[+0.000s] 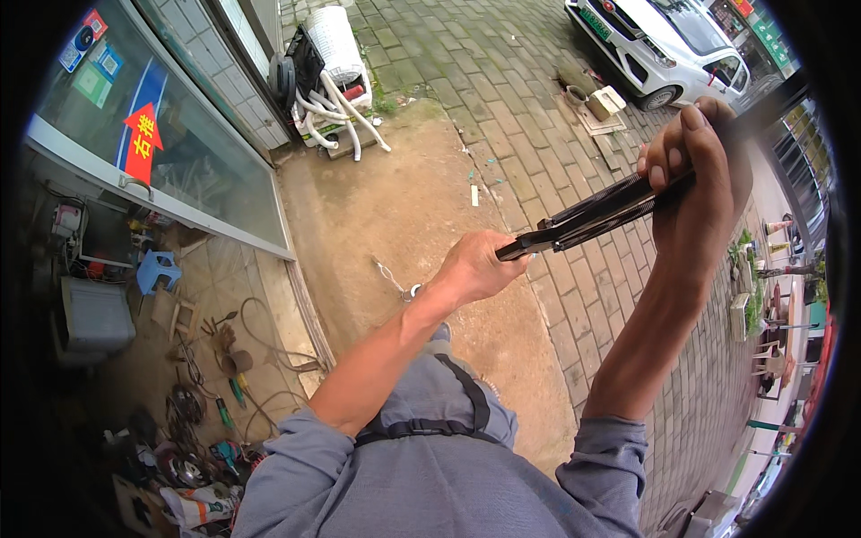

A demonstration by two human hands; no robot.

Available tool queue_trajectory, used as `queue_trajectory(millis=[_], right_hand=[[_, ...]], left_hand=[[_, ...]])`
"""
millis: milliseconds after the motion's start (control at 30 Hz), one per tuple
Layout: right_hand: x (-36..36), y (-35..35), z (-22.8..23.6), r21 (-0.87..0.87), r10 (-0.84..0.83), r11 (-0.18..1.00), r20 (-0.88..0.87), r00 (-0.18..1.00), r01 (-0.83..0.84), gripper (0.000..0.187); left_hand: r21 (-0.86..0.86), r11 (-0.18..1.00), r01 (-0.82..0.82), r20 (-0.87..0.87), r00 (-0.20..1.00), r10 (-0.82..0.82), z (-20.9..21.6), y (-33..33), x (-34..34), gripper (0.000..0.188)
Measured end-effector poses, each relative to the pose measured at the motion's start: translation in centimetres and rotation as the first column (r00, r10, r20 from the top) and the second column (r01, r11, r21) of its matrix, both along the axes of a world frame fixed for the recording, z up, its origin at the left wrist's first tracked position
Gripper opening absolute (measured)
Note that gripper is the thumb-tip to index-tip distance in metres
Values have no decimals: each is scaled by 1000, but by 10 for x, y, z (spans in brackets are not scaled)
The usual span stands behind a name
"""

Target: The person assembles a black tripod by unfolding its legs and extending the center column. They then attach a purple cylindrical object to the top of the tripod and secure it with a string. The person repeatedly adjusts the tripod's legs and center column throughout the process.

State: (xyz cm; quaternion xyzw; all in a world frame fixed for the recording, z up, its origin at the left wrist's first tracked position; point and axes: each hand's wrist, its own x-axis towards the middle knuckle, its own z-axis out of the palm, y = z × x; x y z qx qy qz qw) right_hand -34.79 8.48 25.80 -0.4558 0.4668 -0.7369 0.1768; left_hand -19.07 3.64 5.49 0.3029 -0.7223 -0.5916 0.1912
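A long black folded thing (599, 213), with slim ridged rods lying side by side, slants up to the right in front of me. It looks like a collapsed stand, but I cannot tell its exact kind. My left hand (480, 265) is closed round its lower end. Higher up, my right hand (698, 170) has its fingers wrapped round the same thing, thumb on top. Beyond the right hand, the far end is blurred and runs toward the picture's rim.
At left, a glass door (202, 152) bears a red arrow sticker. Tools and cables litter the floor inside, near a blue stool (159, 271). White pipes (336, 112) are heaped outside by the wall. A white car (673, 40) stands on the brick paving (502, 99).
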Motion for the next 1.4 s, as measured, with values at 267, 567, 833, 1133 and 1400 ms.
queue_trajectory(millis=[267, 567, 833, 1133, 1400], right_hand=[[-45, 16, -18, 21, -18, 1000, -2, 1000, 18, 10], [-47, 11, -33, 91, -105, 991, 10, 994, 103, 10], [-53, 5, -36, 96, -68, 994, 103, 992, 58, 15], [-59, 9, -51, -13, 45, 999, 263, 964, -43, 20], [-60, 18, -60, -36, 55, 998, 202, 978, -48, 36]], left_hand=[[-138, 985, -103, 160, 979, 125, -10, 16, -33, 24], [-129, 992, -11, 298, 953, 50, -11, 5, -42, 27], [-192, 981, -37, 288, 953, 93, -21, 2, -51, 33], [-191, 982, 11, 338, 939, 56, -25, -1, -50, 34], [-190, 982, 22, 354, 934, 48, -21, -6, -44, 35]])
